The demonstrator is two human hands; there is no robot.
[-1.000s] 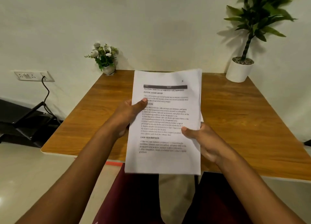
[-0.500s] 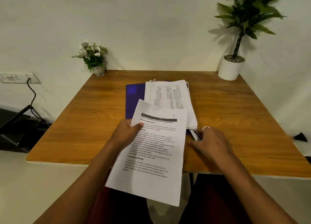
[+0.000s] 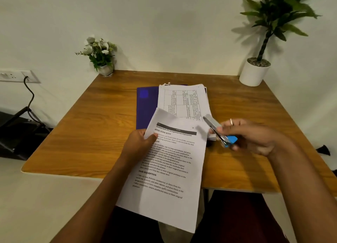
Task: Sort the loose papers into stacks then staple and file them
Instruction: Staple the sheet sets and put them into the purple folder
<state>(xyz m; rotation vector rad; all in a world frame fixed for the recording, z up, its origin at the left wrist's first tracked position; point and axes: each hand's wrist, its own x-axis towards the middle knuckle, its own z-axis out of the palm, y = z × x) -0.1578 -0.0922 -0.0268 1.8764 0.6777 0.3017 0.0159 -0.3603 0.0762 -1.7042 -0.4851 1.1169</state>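
White printed paper sheets [image 3: 169,162] are pinched by the left grip [image 3: 138,146]. The right grip [image 3: 255,137] clasps a silver-and-blue metal stapler [image 3: 211,122] above the wooden surface [image 3: 91,133].

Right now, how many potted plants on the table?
2. A small white-flowered plant sits at the far-left corner of the wooden table; a taller leafy plant in a white pot stands at the far-right corner. None looks hidden.

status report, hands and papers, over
Left hand pinches the sheets by their left edge. Right hand grips the stapler, nose near their top right corner. Nothing between them.
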